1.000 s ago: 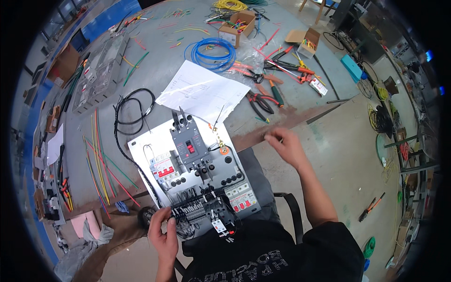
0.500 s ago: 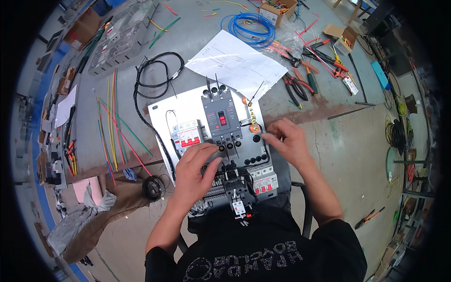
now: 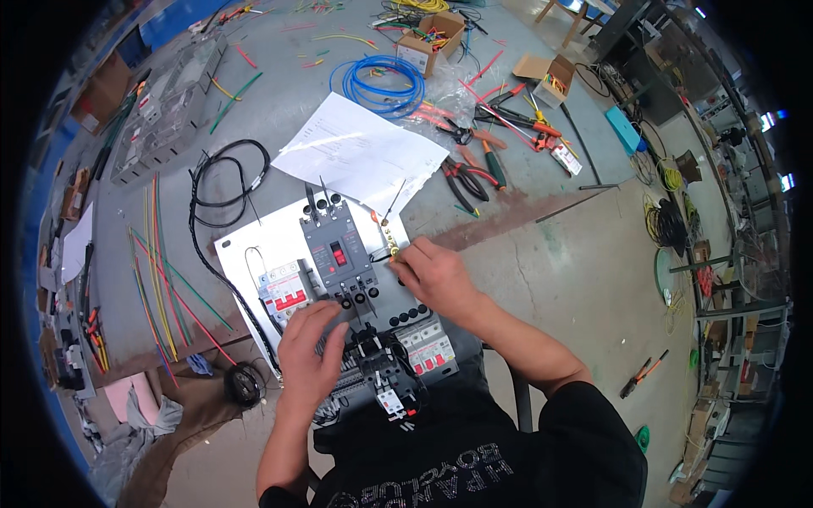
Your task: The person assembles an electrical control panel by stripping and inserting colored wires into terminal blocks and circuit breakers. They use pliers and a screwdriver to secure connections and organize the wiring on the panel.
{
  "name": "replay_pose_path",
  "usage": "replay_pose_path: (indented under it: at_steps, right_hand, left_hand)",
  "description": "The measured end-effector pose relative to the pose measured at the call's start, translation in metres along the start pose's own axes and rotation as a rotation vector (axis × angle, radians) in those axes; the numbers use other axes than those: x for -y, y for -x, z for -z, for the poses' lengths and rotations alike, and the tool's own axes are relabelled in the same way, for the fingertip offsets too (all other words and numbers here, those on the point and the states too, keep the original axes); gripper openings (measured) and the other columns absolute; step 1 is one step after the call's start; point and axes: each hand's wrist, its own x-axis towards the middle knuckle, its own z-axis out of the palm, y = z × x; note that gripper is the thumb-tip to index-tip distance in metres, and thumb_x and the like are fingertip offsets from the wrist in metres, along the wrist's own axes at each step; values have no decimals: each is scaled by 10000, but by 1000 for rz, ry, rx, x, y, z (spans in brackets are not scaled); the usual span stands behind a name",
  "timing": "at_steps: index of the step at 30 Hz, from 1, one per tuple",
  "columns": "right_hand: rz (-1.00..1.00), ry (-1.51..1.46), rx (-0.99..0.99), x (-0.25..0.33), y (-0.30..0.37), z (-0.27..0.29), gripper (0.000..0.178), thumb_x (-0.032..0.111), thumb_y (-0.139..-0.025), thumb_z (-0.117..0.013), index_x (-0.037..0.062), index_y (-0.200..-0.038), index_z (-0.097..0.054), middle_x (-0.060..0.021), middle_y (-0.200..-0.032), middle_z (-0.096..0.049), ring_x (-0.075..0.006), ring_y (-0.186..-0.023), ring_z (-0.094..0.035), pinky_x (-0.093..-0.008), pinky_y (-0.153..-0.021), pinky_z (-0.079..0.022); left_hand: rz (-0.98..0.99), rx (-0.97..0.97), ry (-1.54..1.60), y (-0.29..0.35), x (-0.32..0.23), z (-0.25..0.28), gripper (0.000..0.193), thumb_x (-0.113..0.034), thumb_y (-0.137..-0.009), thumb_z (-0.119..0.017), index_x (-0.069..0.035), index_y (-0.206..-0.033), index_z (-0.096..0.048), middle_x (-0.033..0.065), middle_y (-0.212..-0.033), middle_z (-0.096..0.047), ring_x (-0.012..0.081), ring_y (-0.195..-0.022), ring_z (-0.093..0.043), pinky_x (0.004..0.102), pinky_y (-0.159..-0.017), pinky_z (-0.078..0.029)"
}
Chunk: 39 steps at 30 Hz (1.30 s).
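A white metal mounting plate (image 3: 235, 243) leans between the bench edge and my lap. It carries a large dark grey circuit breaker (image 3: 336, 252) with a red toggle, and a small white breaker (image 3: 284, 291) with red levers. Lower down sit a black contactor (image 3: 383, 367) and another row of white breakers (image 3: 426, 347). My left hand (image 3: 310, 349) hovers over the plate below the grey breaker, thumb apart from curved fingers, holding nothing visible. My right hand (image 3: 434, 275) has its fingertips pinched at the lower end of a brass terminal bar (image 3: 389, 237), hiding what they grip.
Paper sheets (image 3: 360, 152) lie beyond the plate, beside pliers (image 3: 467, 179) and a blue wire coil (image 3: 377, 86). Black cable (image 3: 196, 207) and coloured wires (image 3: 161, 271) are on the left. Cardboard boxes (image 3: 432, 44) stand at the back. The bench edge (image 3: 508, 222) runs at right.
My right hand has moved in from beside the plate onto the lower end of the brass bar. My left hand stays over the plate. The whole view has shifted, with the scene sliding left.
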Motion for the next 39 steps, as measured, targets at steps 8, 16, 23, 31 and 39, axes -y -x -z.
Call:
replay_pose_path:
  at_steps: [8,16,23,31,39]
  right_hand:
    - [106,16,105,-11,0,-1,170,155,-920,-770,69,-972,-632,-124,-891,-609,-360,-725,-668,-477,-627,-548]
    - [-23,136,179,-3,-7,7,234,225,-916,-815,80,-957,-636,-107,-886,-618,-350,-743,-679,-479,-618,-547]
    - [50,14,186,10,-19,16,205,187,-934,-803,75,-951,-632,-116,-898,-615,-344,-748,-663,-469,-626,-523]
    - [-94,141,309,3,-14,9,247,209,-924,-818,59,-896,-623,-130,-846,-600,-374,-717,-646,-483,-622,-500]
    - [-192,13,303,12,-9,18,180,139,-947,-774,42,-941,-622,-139,-865,-617,-383,-727,-662,-476,-628,-516]
  left_hand:
    - [8,-3,26,4,-5,-4,246,-50,-935,-766,2,-1173,-729,175,-1184,-743,349,-1086,-717,395,-952,-562]
    - [1,-30,35,2,-5,-2,249,-35,-927,-775,0,-1173,-748,163,-1196,-755,327,-1108,-733,385,-974,-565]
    - [-8,-111,71,5,5,13,257,-52,-942,-767,-1,-1192,-740,163,-1179,-749,336,-1066,-728,396,-937,-579]
    - [-23,-295,87,6,13,35,272,-33,-943,-754,-3,-1212,-742,172,-1161,-757,333,-1050,-730,391,-919,-580]
    - [260,-619,-202,18,96,117,252,-146,-975,-745,-3,-1183,-745,185,-1070,-774,309,-927,-758,400,-848,-593]
